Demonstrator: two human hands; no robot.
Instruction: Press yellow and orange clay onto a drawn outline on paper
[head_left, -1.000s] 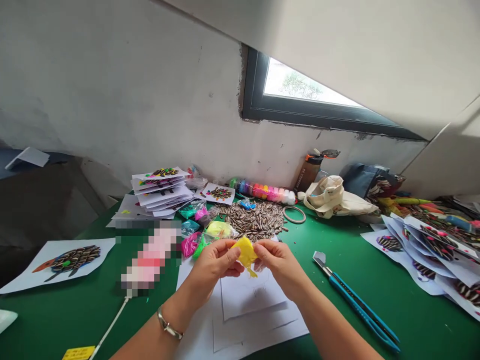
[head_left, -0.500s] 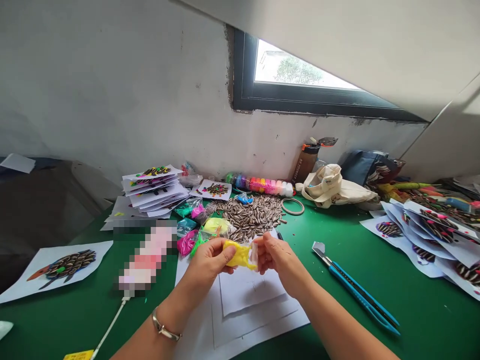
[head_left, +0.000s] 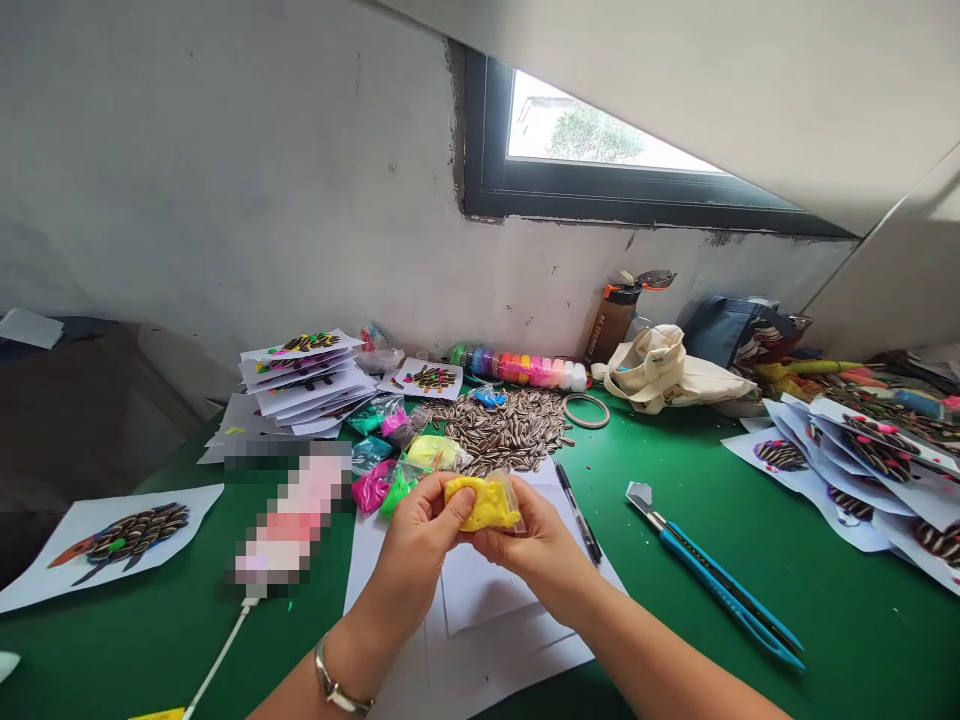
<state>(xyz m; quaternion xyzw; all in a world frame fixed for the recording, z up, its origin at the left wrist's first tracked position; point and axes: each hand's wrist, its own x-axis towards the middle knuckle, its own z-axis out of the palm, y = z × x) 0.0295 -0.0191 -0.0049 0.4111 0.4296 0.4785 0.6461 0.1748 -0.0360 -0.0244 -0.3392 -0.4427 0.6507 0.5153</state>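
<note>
A small clear bag of yellow clay (head_left: 480, 502) is held between my two hands, above the white paper sheets (head_left: 495, 592). My left hand (head_left: 431, 520) pinches its left side, thumb on top. At the bag's right end, my right hand (head_left: 529, 535) has closed its fingers on the clear plastic; some fingertips are hidden behind it. A black pen (head_left: 577, 512) lies on the paper just beyond my right hand. Bags of pink clay (head_left: 373, 488), green clay (head_left: 401, 487) and pale yellow clay (head_left: 431, 453) lie past my left hand.
Behind my hands spreads a heap of sunflower seeds (head_left: 510, 425). A blue tweezer-like tool (head_left: 727, 590) with a blade-like tip lies on the green table (head_left: 660, 640) at right. Seed-picture cards are stacked left (head_left: 307, 385) and right (head_left: 877, 470). A tape roll (head_left: 586, 411) lies behind.
My right hand has moved in under the bag and now grips its right end. The yellow clay looks more bunched, and more of the pen shows.
</note>
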